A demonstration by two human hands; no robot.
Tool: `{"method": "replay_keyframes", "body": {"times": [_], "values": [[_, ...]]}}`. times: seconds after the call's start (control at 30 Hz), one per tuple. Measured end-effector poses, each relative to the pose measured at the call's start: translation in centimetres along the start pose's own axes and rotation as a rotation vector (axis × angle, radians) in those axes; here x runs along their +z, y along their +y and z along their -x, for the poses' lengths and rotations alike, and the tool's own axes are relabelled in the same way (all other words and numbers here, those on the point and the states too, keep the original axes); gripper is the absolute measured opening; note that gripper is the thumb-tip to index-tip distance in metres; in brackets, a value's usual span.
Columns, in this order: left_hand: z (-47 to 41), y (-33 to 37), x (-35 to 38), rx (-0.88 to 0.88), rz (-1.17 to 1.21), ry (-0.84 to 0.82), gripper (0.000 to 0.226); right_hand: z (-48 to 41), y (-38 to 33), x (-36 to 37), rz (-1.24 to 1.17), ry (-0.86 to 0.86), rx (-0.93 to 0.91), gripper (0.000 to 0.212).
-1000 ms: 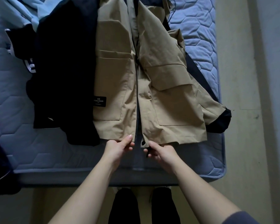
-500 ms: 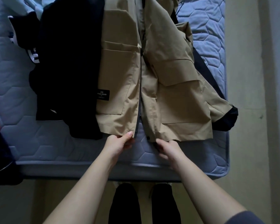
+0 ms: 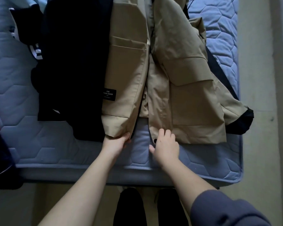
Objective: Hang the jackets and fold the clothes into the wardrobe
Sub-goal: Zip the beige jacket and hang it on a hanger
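Across blue quilted mattress (image 3: 219, 152), tan zip-front fabric jacket (image 3: 186, 88), hem at the fingertips. Still pinching one front corner, left hand (image 3: 116, 144). Just released, right hand (image 3: 166, 144), loose-fingered over the other hem. Front still parted, so likely not ready for hanging.

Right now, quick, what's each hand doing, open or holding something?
Left hand: closed, gripping the bottom hem corner of the tan jacket.
Right hand: open, fingers resting on the jacket's other front hem, not gripping it.
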State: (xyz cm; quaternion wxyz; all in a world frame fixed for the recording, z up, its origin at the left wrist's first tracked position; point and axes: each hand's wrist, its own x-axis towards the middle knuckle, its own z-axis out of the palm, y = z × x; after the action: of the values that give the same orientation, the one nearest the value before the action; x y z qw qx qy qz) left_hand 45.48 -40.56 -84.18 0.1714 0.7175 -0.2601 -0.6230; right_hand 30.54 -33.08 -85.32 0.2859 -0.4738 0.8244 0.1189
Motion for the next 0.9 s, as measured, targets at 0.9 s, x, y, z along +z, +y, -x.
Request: {"method": "replay_keyframes", "body": {"times": [0.9], "values": [[3.7, -0.6, 3.8, -0.045, -0.041, -0.104, 0.007, 2.4, 4.0, -0.2, -1.732, -0.123, 0.585, 0.005]]}}
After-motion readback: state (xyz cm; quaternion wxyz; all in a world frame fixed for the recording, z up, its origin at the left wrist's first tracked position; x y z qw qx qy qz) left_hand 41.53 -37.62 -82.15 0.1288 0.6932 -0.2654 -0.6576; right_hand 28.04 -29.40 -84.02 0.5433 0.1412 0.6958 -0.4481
